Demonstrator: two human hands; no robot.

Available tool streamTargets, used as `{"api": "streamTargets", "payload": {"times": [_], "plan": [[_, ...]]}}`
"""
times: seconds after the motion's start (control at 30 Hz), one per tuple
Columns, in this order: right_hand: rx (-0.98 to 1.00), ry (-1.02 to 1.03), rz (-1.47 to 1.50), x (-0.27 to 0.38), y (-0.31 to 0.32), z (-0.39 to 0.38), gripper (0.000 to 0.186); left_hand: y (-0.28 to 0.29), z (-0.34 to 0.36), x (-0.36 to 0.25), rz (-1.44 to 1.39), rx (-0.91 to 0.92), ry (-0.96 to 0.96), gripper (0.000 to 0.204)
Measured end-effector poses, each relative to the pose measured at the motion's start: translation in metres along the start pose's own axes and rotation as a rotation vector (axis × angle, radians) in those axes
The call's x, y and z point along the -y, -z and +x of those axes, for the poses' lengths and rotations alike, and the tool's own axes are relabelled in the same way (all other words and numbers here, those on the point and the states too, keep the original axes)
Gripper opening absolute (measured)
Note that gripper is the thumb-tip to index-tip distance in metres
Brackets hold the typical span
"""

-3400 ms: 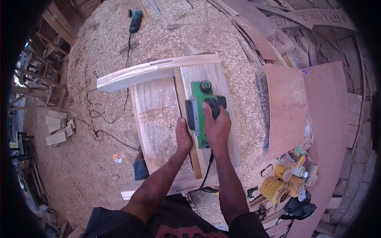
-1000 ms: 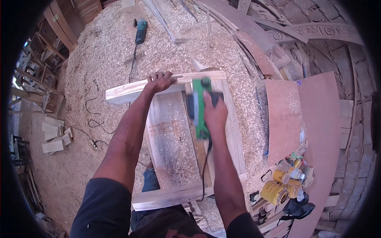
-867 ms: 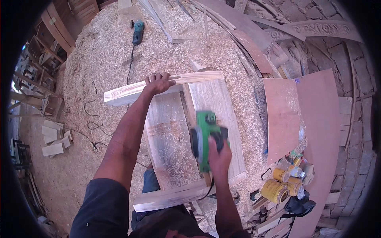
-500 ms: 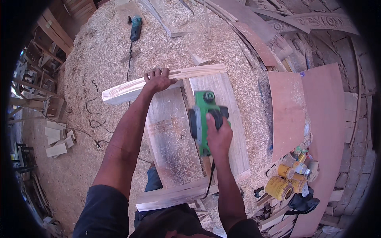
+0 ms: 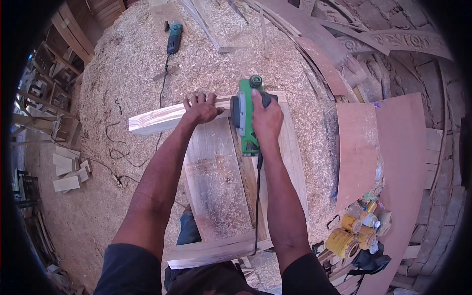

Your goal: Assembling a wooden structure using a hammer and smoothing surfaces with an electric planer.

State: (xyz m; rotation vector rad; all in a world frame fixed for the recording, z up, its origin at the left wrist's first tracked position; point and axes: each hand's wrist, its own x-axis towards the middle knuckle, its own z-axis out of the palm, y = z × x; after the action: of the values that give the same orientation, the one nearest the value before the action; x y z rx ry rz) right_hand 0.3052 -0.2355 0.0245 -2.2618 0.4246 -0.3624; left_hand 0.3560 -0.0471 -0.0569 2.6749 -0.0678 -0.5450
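My right hand [image 5: 266,120] is wrapped round the handle of a green electric planer [image 5: 250,88]. The planer lies over the far beam [image 5: 157,119] of a wooden frame, toward that beam's right part, and its black cord runs back toward me. On the same beam, just left of the planer, my left hand [image 5: 200,110] presses down with its fingers spread. Wide wooden panels [image 5: 216,169] with shavings on them stretch between the far beam and a near beam [image 5: 214,250] close to my body. The planer's underside is hidden.
A teal angle grinder [image 5: 174,38] lies on the shavings beyond the frame, its cord trailing back. Small wood blocks [image 5: 68,182] are piled at the left. Yellow cans [image 5: 342,243] and a plywood sheet [image 5: 356,147] lie to the right.
The planer has moved away from me, from over the panels onto the far beam, with my right hand still on it. My left hand stays on that beam.
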Motion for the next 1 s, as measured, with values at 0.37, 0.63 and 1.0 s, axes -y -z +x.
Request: {"api": "streamTargets", "payload": {"times": [0.37,0.63,1.0], "plan": [[0.033,0.012,0.037,-0.077,0.078,-0.130,0.039,0.005,-0.007,0.004,-0.027,0.037,0.062,0.082],[0.013,-0.019,-0.006,-0.078,0.083,-0.133,0.032,0.014,-0.013,-0.011,0.023,0.078,0.030,0.093],[0.011,-0.047,0.017,-0.030,0.016,-0.016,0.043,0.008,-0.010,-0.008,0.081,0.085,0.002,0.094]]}}
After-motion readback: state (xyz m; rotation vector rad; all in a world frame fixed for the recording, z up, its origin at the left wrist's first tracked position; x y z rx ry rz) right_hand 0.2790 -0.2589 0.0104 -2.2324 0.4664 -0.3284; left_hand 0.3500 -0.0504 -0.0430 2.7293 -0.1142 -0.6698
